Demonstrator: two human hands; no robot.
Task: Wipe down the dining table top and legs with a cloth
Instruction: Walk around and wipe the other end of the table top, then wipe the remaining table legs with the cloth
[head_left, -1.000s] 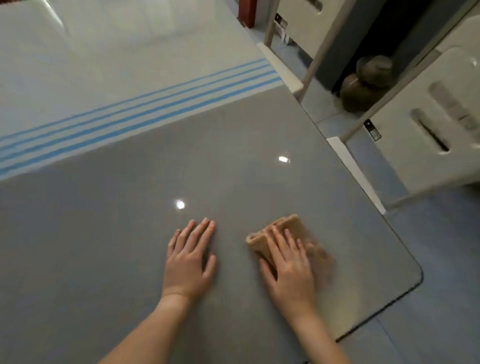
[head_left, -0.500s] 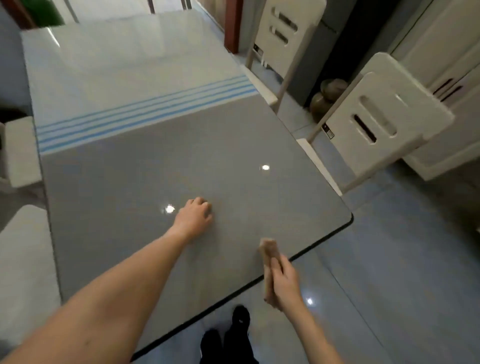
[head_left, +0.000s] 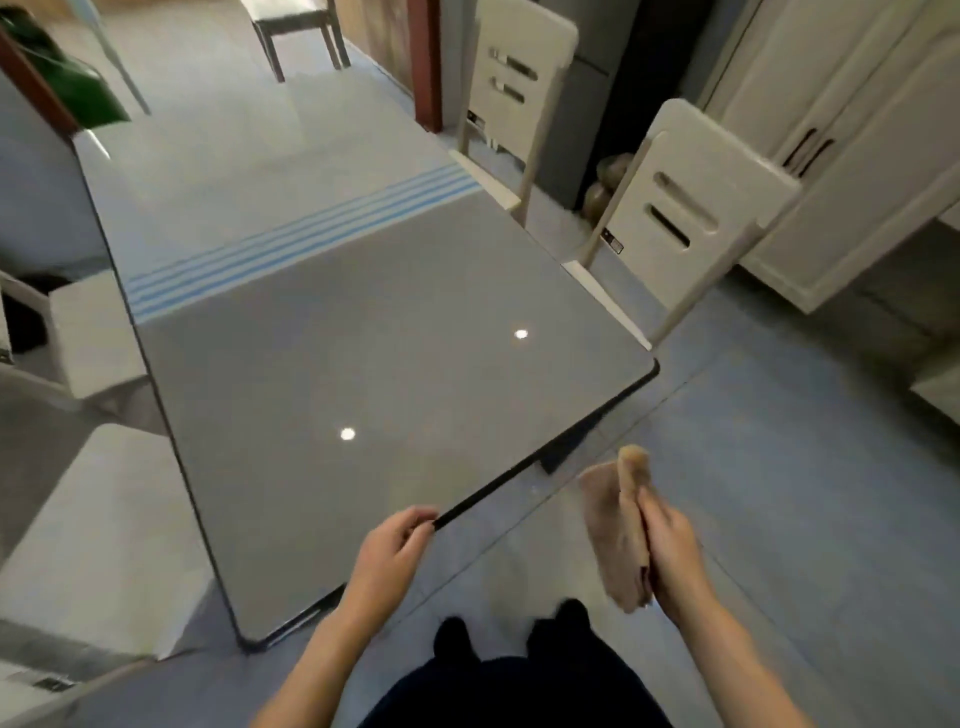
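The glossy grey dining table top (head_left: 363, 374) with blue stripes across its middle fills the centre of the view. My left hand (head_left: 389, 558) curls its fingers over the table's near edge. My right hand (head_left: 670, 551) grips a folded tan cloth (head_left: 621, 525) in the air, off the table and to the right of its near edge, above the floor. A dark piece of the table's base (head_left: 563, 454) shows under the near right corner. The legs are mostly hidden by the top.
Two white chairs (head_left: 691, 218) stand along the table's right side, and white seats (head_left: 104, 525) along its left. White cabinets (head_left: 852, 130) stand at the right. A dark stool (head_left: 296, 26) is at the far end. My feet (head_left: 511, 631) are on the tiled floor.
I have stepped back from the table. My right hand lifted the cloth off the top and out past the edge. My left hand slid from the surface to the near edge.
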